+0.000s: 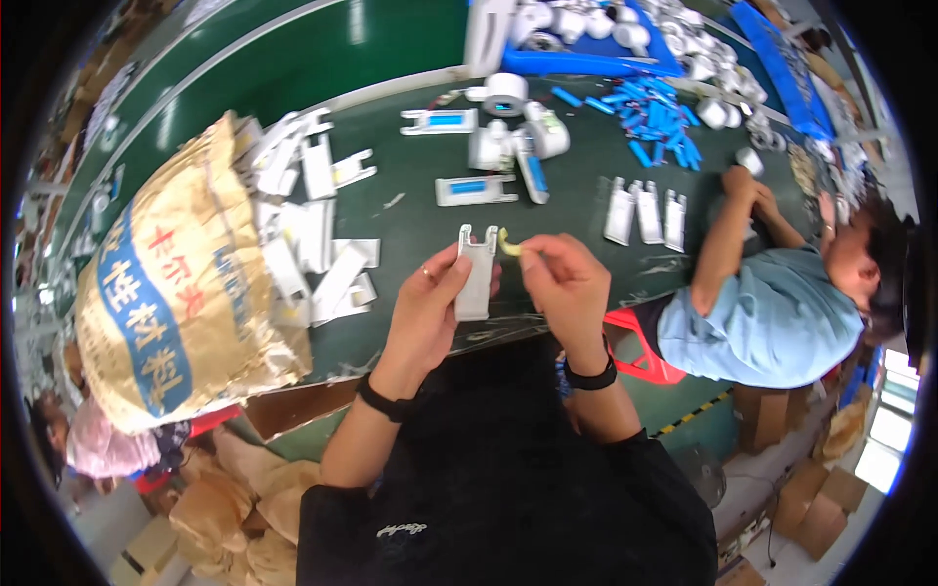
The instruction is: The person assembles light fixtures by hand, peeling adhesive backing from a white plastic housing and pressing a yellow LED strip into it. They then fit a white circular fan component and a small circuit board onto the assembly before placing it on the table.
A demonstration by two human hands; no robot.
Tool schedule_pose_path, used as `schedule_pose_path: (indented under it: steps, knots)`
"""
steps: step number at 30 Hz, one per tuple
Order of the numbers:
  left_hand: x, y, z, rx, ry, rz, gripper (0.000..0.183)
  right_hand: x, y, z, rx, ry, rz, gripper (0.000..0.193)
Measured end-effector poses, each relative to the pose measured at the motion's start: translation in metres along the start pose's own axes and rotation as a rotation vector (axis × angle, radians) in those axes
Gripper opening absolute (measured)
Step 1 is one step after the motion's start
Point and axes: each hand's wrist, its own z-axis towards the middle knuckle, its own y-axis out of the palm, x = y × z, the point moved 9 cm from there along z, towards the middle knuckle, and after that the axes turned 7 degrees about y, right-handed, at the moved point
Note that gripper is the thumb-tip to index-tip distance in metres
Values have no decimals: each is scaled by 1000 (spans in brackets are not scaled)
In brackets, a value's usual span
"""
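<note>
My left hand (pixel 426 301) grips a flat white plastic casing (pixel 475 289) upright, its two prongs pointing away from me and the thumb lying on its face. Close to the right prong, my right hand (pixel 571 285) pinches a small curled yellowish strip (pixel 510 248) between thumb and fingertips. Whether the strip touches the casing I cannot tell. Beyond my hands, a similar casing (pixel 467 203) lies on the green table with a blue cylinder in it. To the right, three white casings (pixel 647 213) lie side by side.
At the left, a large tan sack (pixel 210 322) leans beside a heap of white casings (pixel 311 234). Loose blue cylinders (pixel 657 117) lie at the far right, near a blue tray (pixel 576 63) of white round parts. A co-worker in a light blue shirt (pixel 752 317) works at my right.
</note>
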Motion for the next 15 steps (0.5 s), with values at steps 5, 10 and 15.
schedule_pose_path:
  steps: [5, 10, 15]
  knots:
    - [-86, 58, 88, -116, -12, 4, 39, 29, -89, -11, 85, 156, 688, 10]
    - [-93, 70, 109, -16, 435, 724, 52, 20, -110, -24, 74, 173, 959, 13]
    - [11, 52, 10, -126, 677, 1202, 41, 18, -75, -17, -299, 259, 1259, 19]
